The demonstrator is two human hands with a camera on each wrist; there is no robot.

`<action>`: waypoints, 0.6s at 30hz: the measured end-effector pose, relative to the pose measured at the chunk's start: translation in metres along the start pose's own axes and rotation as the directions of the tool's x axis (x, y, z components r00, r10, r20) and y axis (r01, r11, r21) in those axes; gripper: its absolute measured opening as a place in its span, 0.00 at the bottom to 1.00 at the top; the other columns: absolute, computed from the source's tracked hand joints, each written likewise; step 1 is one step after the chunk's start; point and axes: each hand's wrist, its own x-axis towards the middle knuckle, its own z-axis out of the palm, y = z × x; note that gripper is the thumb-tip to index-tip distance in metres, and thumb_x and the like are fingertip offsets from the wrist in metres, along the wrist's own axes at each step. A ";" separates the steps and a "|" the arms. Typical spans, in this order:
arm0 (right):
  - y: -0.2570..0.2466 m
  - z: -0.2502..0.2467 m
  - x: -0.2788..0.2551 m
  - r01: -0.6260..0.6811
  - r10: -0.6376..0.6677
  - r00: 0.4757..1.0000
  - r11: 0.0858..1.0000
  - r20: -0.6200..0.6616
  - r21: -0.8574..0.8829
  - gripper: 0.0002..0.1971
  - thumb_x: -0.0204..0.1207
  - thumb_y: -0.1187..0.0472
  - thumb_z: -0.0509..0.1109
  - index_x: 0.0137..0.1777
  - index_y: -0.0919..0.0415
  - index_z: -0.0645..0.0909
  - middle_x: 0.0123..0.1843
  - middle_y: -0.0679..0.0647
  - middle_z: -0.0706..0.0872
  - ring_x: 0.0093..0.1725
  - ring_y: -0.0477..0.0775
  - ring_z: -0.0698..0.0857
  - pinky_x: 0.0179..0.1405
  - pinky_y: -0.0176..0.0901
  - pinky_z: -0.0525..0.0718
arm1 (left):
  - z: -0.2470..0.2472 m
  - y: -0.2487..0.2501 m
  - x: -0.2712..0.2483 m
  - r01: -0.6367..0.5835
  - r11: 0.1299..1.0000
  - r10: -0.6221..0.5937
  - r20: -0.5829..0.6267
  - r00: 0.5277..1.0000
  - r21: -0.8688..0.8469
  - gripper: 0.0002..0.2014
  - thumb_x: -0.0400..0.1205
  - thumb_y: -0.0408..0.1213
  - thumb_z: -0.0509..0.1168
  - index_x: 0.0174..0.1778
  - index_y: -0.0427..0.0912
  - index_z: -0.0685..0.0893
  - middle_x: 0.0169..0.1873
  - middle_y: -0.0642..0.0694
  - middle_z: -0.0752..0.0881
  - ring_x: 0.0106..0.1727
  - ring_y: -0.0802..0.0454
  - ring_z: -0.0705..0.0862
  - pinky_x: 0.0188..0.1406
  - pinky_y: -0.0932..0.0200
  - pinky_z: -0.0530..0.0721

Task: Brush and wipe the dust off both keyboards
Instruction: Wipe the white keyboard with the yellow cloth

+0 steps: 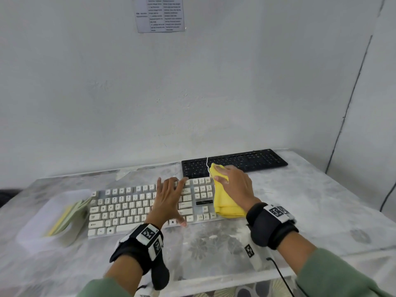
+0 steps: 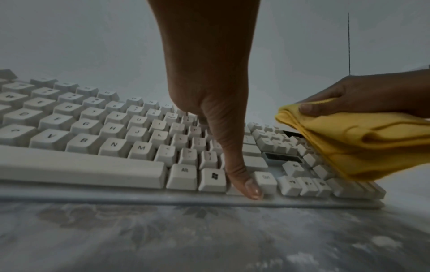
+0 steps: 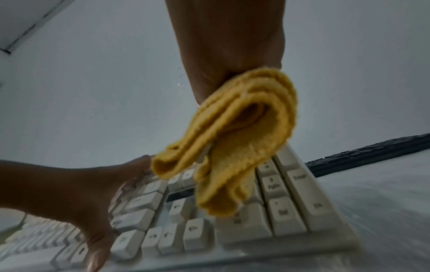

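Soft, even, cool daylight with only faint shadows. The head view is sharp at centre and bends at its edges. Both wrist views are dimmer; the right one is motion-blurred.

The white keyboard [image 2: 97,139] carries the only clear lettering: in the left wrist view its keys show C, V, B, N and M along the bottom letter row, with G, H and J at 12 o'clock from them, and Alt plus a Windows logo right of the space bar. In the right wrist view, numpad keys read Enter, Del and PgDn. The sheet of paper [image 1: 160,14] on the wall holds printed text too small to read.
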 end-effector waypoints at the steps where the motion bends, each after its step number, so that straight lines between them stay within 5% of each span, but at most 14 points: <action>1: -0.002 0.001 0.000 0.012 -0.012 1.000 1.000 0.002 -0.021 0.21 0.82 0.50 0.62 0.74 0.48 0.72 0.71 0.53 0.77 0.67 0.54 0.78 0.56 0.45 0.75 | 0.003 -0.001 0.000 -0.009 1.000 0.009 -0.035 0.999 0.011 0.70 0.38 0.62 0.83 0.73 0.55 0.48 0.63 0.35 0.75 0.68 0.35 0.74 0.73 0.35 0.40; 3: -0.004 0.008 -0.005 0.019 -0.017 0.999 0.996 0.029 -0.091 0.21 0.83 0.51 0.60 0.75 0.49 0.70 0.77 0.50 0.70 0.71 0.53 0.75 0.61 0.44 0.75 | 0.008 -0.003 0.003 -0.009 1.000 0.011 -0.059 0.998 0.026 0.73 0.30 0.66 0.80 0.74 0.48 0.57 0.56 0.36 0.80 0.60 0.36 0.81 0.70 0.31 0.53; 6: -0.004 0.013 -0.010 0.025 -0.023 1.000 0.983 0.012 -0.180 0.21 0.83 0.52 0.58 0.76 0.49 0.68 0.73 0.49 0.75 0.64 0.54 0.80 0.54 0.42 0.78 | 0.011 -0.006 0.006 0.015 0.999 -0.012 -0.065 0.998 0.050 0.74 0.23 0.73 0.72 0.70 0.42 0.70 0.48 0.41 0.82 0.50 0.41 0.86 0.61 0.31 0.66; 10: -0.008 0.012 -0.011 0.037 -0.037 0.999 0.957 0.007 -0.288 0.18 0.83 0.55 0.59 0.73 0.51 0.73 0.57 0.52 0.81 0.51 0.56 0.83 0.38 0.40 0.72 | 0.014 -0.008 0.004 0.017 0.998 -0.013 -0.066 0.998 0.058 0.74 0.26 0.71 0.75 0.72 0.43 0.65 0.51 0.39 0.82 0.53 0.38 0.85 0.64 0.30 0.62; 13: -0.008 0.016 -0.020 0.026 -0.026 1.000 0.963 0.002 -0.270 0.16 0.83 0.58 0.61 0.69 0.54 0.77 0.51 0.52 0.80 0.51 0.57 0.84 0.36 0.40 0.67 | 0.014 -0.007 0.003 0.026 0.997 -0.022 -0.048 0.999 0.072 0.74 0.26 0.69 0.76 0.72 0.43 0.64 0.51 0.38 0.82 0.53 0.37 0.85 0.64 0.30 0.61; 18: -0.005 0.014 -0.011 0.124 -0.134 0.991 0.959 -0.022 -0.255 0.22 0.76 0.69 0.68 0.68 0.50 0.79 0.69 0.53 0.81 0.53 0.57 0.87 0.43 0.43 0.83 | 0.010 -0.005 0.003 0.022 0.997 -0.015 -0.098 0.995 0.076 0.75 0.21 0.72 0.72 0.69 0.41 0.70 0.47 0.41 0.82 0.49 0.41 0.86 0.59 0.30 0.72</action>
